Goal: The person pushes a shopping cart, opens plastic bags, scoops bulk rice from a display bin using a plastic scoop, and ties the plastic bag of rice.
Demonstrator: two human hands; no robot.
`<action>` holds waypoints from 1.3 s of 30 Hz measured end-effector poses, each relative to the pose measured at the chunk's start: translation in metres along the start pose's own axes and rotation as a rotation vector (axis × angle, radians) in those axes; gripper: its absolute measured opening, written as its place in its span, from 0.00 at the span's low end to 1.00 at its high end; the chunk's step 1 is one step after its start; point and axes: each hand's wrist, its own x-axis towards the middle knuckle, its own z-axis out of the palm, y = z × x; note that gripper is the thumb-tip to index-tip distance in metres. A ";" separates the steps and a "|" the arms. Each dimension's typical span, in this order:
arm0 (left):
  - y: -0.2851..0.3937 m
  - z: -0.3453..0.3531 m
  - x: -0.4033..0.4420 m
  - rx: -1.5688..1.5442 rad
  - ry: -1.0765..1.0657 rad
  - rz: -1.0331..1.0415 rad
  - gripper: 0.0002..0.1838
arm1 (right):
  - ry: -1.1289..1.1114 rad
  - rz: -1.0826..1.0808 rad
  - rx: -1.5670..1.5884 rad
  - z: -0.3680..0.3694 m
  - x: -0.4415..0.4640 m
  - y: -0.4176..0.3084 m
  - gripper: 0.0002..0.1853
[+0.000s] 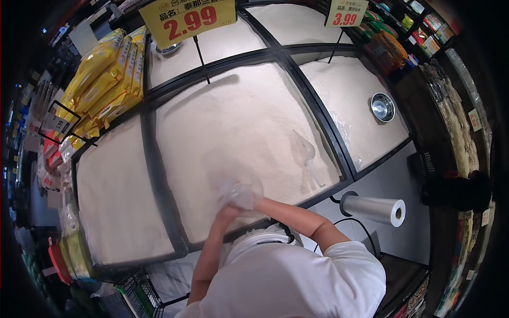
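Observation:
Both forearms reach forward over the near edge of the middle bin (249, 111), which is filled with a white grain-like material. My left hand (228, 211) and my right hand (253, 203) are close together at a clear plastic bag (239, 194). The bag is blurred and crumpled, and its film partly covers the fingers, so their exact grip is hidden. A clear scoop (307, 151) lies on the white material to the right of the hands, touched by neither.
A metal bowl (383, 107) rests in the right bin. A plastic roll (374, 208) sticks out below it. Price signs (188, 21) stand over the back bins. Yellow packages (106, 79) are stacked at the left, and a cart (140, 297) stands at the lower left.

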 end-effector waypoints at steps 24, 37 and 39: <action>0.007 -0.019 -0.003 -1.479 0.414 -0.694 0.18 | 0.348 0.453 0.220 -0.025 -0.039 0.049 0.14; 0.042 -0.008 -0.006 -0.727 0.339 -0.543 0.24 | 0.261 0.160 -0.358 0.008 -0.034 0.007 0.18; 0.038 -0.007 -0.008 -0.543 0.261 -0.422 0.23 | 0.317 0.177 -0.348 0.008 -0.027 0.009 0.17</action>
